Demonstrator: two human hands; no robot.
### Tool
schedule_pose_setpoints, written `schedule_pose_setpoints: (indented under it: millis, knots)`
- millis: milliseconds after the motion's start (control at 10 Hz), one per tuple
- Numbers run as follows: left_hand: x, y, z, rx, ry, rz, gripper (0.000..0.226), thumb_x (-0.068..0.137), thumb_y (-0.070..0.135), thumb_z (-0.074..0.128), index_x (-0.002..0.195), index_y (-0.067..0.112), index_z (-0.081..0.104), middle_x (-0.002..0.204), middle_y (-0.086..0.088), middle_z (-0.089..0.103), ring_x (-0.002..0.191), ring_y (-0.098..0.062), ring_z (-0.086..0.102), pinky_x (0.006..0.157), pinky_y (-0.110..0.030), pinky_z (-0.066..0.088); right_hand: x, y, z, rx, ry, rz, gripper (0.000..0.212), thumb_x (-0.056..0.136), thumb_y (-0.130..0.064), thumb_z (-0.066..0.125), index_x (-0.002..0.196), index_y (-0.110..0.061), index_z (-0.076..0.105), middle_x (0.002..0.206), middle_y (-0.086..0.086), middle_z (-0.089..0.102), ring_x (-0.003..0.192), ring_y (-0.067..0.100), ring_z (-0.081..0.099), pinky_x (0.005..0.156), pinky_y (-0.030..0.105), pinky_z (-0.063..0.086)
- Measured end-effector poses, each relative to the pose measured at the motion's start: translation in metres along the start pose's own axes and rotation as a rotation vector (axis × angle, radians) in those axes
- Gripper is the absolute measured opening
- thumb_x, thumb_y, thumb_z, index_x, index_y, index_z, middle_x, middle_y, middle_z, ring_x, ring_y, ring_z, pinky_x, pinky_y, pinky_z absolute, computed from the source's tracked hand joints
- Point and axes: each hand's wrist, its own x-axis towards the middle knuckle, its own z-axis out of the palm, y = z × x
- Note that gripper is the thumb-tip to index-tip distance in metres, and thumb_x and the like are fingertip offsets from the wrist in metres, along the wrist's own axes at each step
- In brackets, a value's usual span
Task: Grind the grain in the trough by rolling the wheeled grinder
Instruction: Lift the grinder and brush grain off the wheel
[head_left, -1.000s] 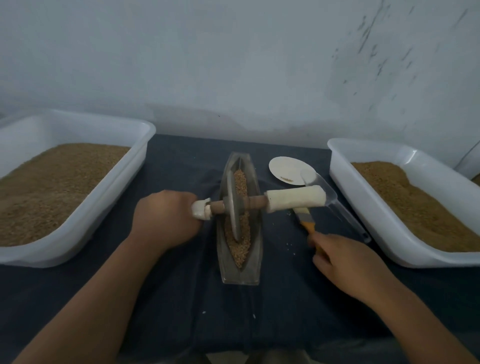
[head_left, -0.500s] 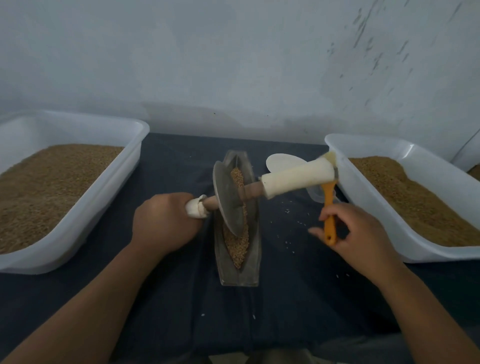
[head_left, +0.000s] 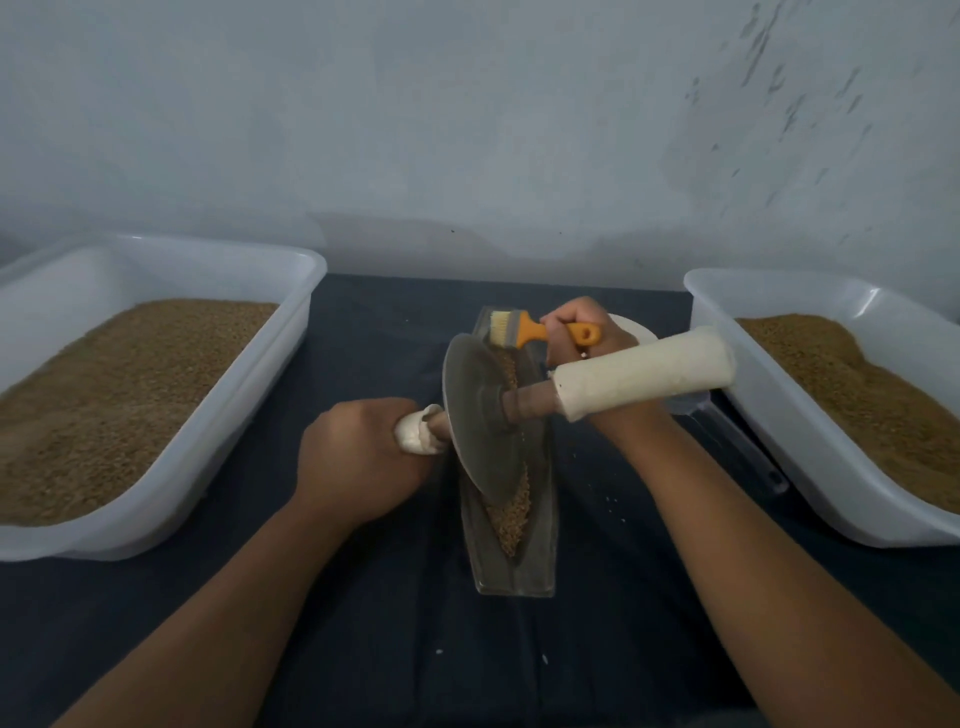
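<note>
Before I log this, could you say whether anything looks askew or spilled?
Yes. The grinder wheel leans sideways in the trough, its wrapped right end raised and unheld; the right hand holds a brush. A few grains lie spilled on the cloth.

Centred on the table (head_left: 395, 649), running front to back: trough (head_left: 540, 571) with grain (head_left: 511, 525) inside, wheeled grinder (head_left: 480, 415) tilted across it, disc down in the trough. Just left of the trough, left hand (head_left: 358, 457) gripping the grinder's left handle; behind the right handle, over the trough's far end, right hand (head_left: 582, 332) holding a brush (head_left: 524, 330). Well apart at either side, left tub (head_left: 249, 395) and right tub (head_left: 753, 415), with a wall (head_left: 467, 130) behind all.
</note>
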Motion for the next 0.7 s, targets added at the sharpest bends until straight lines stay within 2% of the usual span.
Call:
schedule_pose_setpoints:
  millis: [100, 200, 300, 400, 500, 600, 700]
  knots:
    - [0.001, 0.0, -0.002, 0.021, 0.011, -0.02, 0.035, 0.083, 0.052, 0.074, 0.07, 0.021, 0.066, 0.066, 0.006, 0.066, 0.066, -0.015, 0.064, 0.063, -0.039, 0.054, 0.009, 0.007, 0.005, -0.158, -0.043, 0.0, 0.019, 0.096, -0.024, 0.074, 0.091, -0.037, 0.061, 0.075, -0.014, 0.063, 0.064, 0.002, 0.056, 0.065, 0.025, 0.045]
    - [0.002, -0.001, -0.003, 0.028, 0.022, -0.019, 0.034, 0.085, 0.049, 0.076, 0.069, 0.02, 0.065, 0.065, 0.006, 0.065, 0.065, -0.016, 0.063, 0.063, -0.039, 0.055, -0.005, 0.01, -0.001, -0.333, -0.131, -0.043, 0.018, 0.092, -0.03, 0.074, 0.097, -0.028, 0.057, 0.082, -0.011, 0.054, 0.07, 0.012, 0.048, 0.066, 0.028, 0.04]
    - [0.001, 0.0, -0.003, 0.008, 0.014, -0.012, 0.036, 0.081, 0.055, 0.072, 0.07, 0.021, 0.067, 0.066, 0.006, 0.066, 0.065, -0.014, 0.064, 0.063, -0.04, 0.055, -0.006, 0.01, -0.008, -0.259, 0.042, -0.114, 0.013, 0.09, -0.031, 0.061, 0.086, -0.021, 0.055, 0.077, -0.004, 0.054, 0.068, 0.017, 0.051, 0.063, 0.031, 0.041]
    - [0.0, 0.002, -0.002, -0.005, 0.001, 0.006, 0.03, 0.083, 0.051, 0.078, 0.076, 0.022, 0.072, 0.069, 0.006, 0.069, 0.069, -0.014, 0.065, 0.066, -0.041, 0.056, -0.001, -0.004, -0.01, -0.245, 0.181, -0.194, 0.028, 0.099, -0.034, 0.056, 0.094, -0.007, 0.061, 0.073, -0.003, 0.067, 0.059, 0.011, 0.06, 0.052, 0.021, 0.046]
    - [0.0, 0.001, -0.002, 0.011, 0.003, 0.007, 0.027, 0.083, 0.046, 0.082, 0.075, 0.022, 0.072, 0.069, 0.006, 0.068, 0.069, -0.015, 0.065, 0.067, -0.042, 0.056, 0.002, -0.007, -0.005, -0.347, -0.055, -0.123, 0.017, 0.103, -0.032, 0.061, 0.089, -0.023, 0.054, 0.071, -0.009, 0.06, 0.062, 0.014, 0.059, 0.048, 0.012, 0.041]
    - [0.001, 0.0, -0.001, 0.008, 0.01, 0.005, 0.033, 0.082, 0.051, 0.077, 0.071, 0.021, 0.069, 0.066, 0.006, 0.066, 0.067, -0.015, 0.064, 0.065, -0.041, 0.055, -0.003, -0.003, -0.006, -0.391, -0.17, -0.044, 0.029, 0.09, -0.031, 0.075, 0.082, -0.035, 0.047, 0.079, -0.015, 0.058, 0.075, 0.017, 0.062, 0.063, 0.023, 0.049]
    - [0.002, 0.001, -0.002, -0.021, -0.004, -0.013, 0.037, 0.076, 0.057, 0.063, 0.071, 0.02, 0.068, 0.066, 0.006, 0.067, 0.067, -0.017, 0.065, 0.065, -0.041, 0.056, -0.009, -0.01, -0.007, -0.214, 0.068, -0.145, 0.016, 0.096, -0.033, 0.063, 0.083, -0.03, 0.055, 0.07, -0.022, 0.067, 0.067, -0.003, 0.066, 0.057, 0.01, 0.048]
